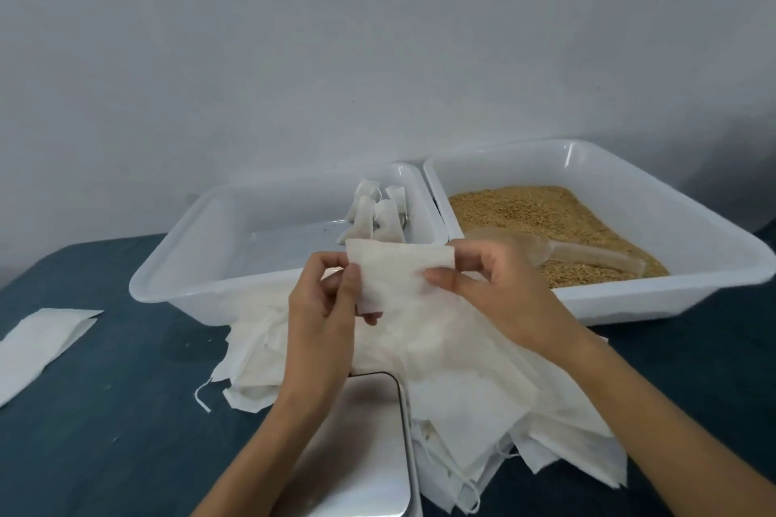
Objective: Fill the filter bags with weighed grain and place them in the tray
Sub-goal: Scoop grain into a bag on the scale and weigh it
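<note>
1. Both hands hold one empty filter bag [399, 277] up in the air, above the near rim of the left tray [176, 264] and over the pile of empty bags [462, 382].
2. The left hand [323, 306] pinches the bag's left edge between thumb and curled fingers [350, 285].
3. The right hand [495, 290] pinches the bag's right edge, thumb in front and fingers behind its top corner.
4. The left tray sits toward the far edge of the table [105, 411], touching the right tray [693, 231] side by side.
5. A few filled bags [378, 214] lean together at the left tray's far right corner.
6. The right tray holds grain [529, 210], with a clear scoop [588, 254] lying on it.
7. The pile of empty bags spreads from the trays' near walls toward the near edge of the table, partly overlapping a scale [357, 453] with a metal platform.
8. A single flat sheet [38, 344] lies at the left edge of the table, well apart from the pile.
</note>
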